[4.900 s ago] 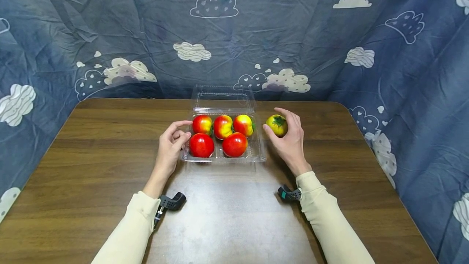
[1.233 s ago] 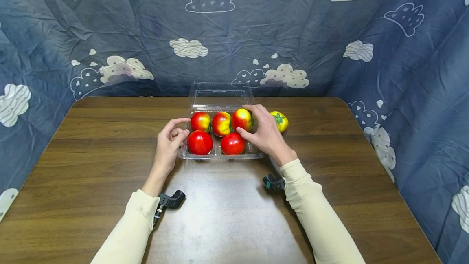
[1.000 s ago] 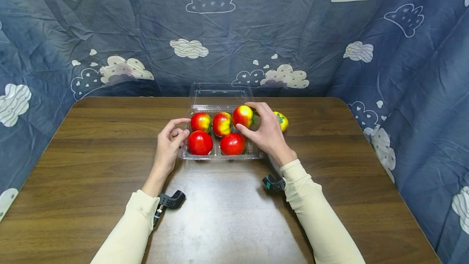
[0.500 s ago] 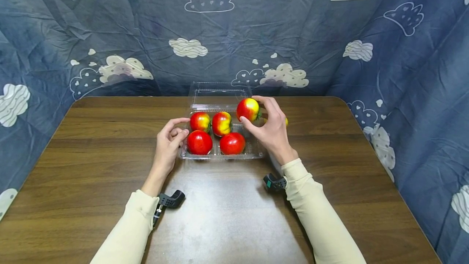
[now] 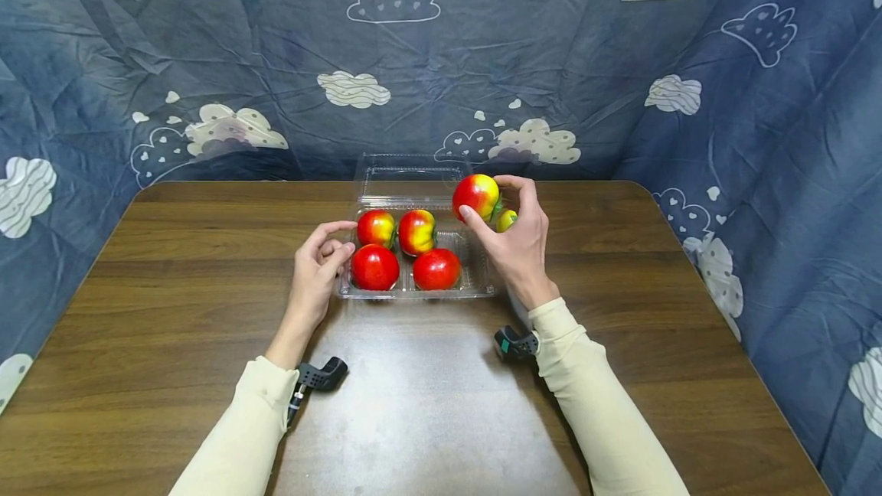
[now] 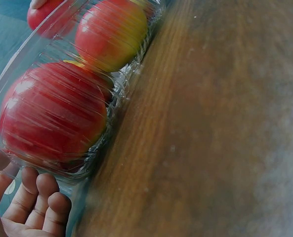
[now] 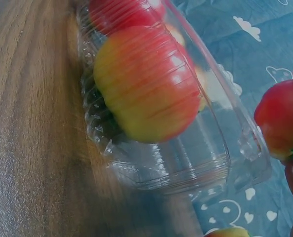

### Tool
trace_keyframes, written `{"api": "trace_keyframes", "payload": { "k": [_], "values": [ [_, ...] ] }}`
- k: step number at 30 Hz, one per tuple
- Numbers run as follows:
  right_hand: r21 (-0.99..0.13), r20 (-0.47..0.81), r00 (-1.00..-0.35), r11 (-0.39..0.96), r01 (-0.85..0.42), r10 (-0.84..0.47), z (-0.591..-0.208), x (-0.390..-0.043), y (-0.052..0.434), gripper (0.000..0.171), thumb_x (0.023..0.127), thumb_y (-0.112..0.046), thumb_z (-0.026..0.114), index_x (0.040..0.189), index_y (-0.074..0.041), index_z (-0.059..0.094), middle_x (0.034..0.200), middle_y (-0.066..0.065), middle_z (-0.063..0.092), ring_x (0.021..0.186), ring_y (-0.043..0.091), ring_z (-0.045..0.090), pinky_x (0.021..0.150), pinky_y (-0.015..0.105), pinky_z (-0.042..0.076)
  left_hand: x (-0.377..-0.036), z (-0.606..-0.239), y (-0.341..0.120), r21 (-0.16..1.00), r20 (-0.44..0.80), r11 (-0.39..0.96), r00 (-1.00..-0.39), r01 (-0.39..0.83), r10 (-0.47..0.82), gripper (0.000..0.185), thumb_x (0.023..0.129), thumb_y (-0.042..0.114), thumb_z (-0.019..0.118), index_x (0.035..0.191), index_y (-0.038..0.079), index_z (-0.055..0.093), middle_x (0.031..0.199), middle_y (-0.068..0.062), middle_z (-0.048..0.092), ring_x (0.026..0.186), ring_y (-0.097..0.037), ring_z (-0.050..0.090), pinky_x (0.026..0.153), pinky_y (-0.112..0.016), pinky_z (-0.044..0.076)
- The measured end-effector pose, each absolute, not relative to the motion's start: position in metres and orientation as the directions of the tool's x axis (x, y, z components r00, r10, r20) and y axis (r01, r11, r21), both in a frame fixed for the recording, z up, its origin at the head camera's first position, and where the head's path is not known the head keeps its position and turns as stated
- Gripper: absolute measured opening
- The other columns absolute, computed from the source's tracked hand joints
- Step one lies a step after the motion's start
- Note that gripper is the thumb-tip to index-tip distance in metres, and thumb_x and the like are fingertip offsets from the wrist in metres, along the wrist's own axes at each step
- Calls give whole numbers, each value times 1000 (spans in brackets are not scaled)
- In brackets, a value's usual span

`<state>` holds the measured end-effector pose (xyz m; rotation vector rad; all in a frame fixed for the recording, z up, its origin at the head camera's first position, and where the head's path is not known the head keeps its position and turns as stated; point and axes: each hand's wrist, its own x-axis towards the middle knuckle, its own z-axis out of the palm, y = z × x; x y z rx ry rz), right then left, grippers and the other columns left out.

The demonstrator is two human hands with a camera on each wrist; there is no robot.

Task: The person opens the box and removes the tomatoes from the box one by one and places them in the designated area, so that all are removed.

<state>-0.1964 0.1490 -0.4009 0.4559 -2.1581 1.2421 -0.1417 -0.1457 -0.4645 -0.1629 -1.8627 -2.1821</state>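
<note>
Red-yellow fruit (image 5: 477, 194) lifted from clear container (image 5: 475, 274), pinched by right hand (image 5: 520, 239); left hand (image 5: 315, 270) touching container edge, grip unclear.

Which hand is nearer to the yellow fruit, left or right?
Right. The right hand, holding another fruit, is in front of the yellow fruit, partly hiding it; the left hand is across the box, at its left side.
</note>
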Motion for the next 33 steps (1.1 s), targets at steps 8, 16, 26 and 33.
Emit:
{"api": "trace_keyframes", "payload": {
  "k": [8, 16, 26, 33],
  "values": [
    [-635, 680, -733, 516, -575, 20, -401, -197, 150, 60, 79, -41, 80, 128, -16, 57, 124, -8, 62, 102, 12, 60, 85, 37, 55, -141, -464, -145, 956, 247, -127, -960, 263, -131, 31, 94, 0, 63, 125, 0, 61, 68, -16, 47, 54, -21, 41, 48, -18, 42],
    [-619, 697, -717, 524, -585, 23, -400, -199, 153, 61, 77, -40, 82, 129, -17, 59, 125, -9, 62, 106, 11, 58, 88, 33, 52, -142, -463, -146, 956, 246, -135, -961, 262, -125, 32, 93, 1, 63, 125, -1, 61, 67, -14, 48, 53, -20, 41, 47, -20, 42],
    [-633, 681, -732, 521, -573, 23, -399, -200, 158, 60, 76, -39, 82, 126, -16, 59, 121, -7, 61, 105, 10, 56, 82, 32, 56, -141, -463, -146, 957, 241, -134, -962, 257, -128, 32, 93, 1, 63, 125, -1, 61, 67, -16, 46, 54, -21, 40, 46, -20, 41],
    [-606, 692, -722, 557, -568, 17, -397, -205, 171, 62, 74, -40, 83, 127, -17, 60, 123, -5, 60, 110, 13, 53, 84, 37, 53, -141, -463, -145, 956, 239, -142, -962, 257, -135, 32, 94, 1, 63, 125, -1, 61, 68, -17, 46, 54, -22, 39, 46, -20, 41]
  ]
}}
